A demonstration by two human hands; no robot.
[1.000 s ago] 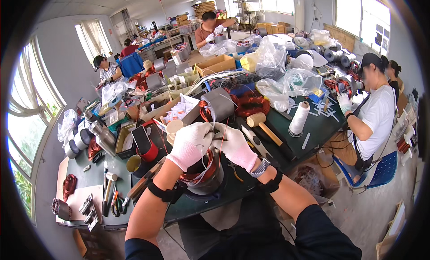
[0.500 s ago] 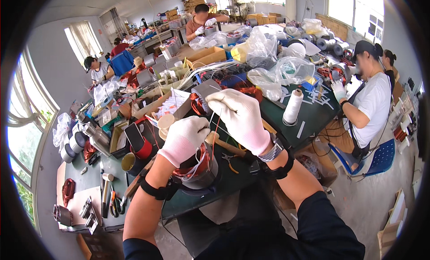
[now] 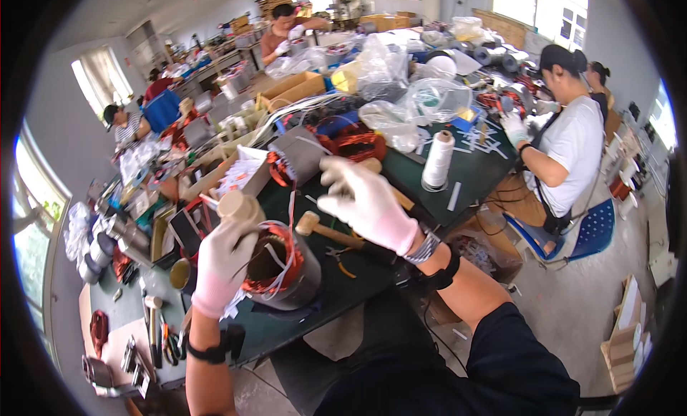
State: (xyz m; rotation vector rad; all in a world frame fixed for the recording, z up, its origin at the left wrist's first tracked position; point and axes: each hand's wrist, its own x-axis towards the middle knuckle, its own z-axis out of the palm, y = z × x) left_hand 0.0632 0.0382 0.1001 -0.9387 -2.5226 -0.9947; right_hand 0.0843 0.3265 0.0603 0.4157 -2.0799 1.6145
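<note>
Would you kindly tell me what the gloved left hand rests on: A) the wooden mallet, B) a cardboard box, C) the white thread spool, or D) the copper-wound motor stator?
D: the left hand rests on the rim of the stator, whose copper windings show beside the glove, while the right hand is raised above the table, clear of it.

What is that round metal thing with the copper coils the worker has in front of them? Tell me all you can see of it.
The motor stator is a dark metal cylinder standing upright on the green table, open end up. Reddish copper windings ring its top, with white strips across them. The left hand, in a white glove, rests on its rim; a wooden mallet lies just behind it.
</note>
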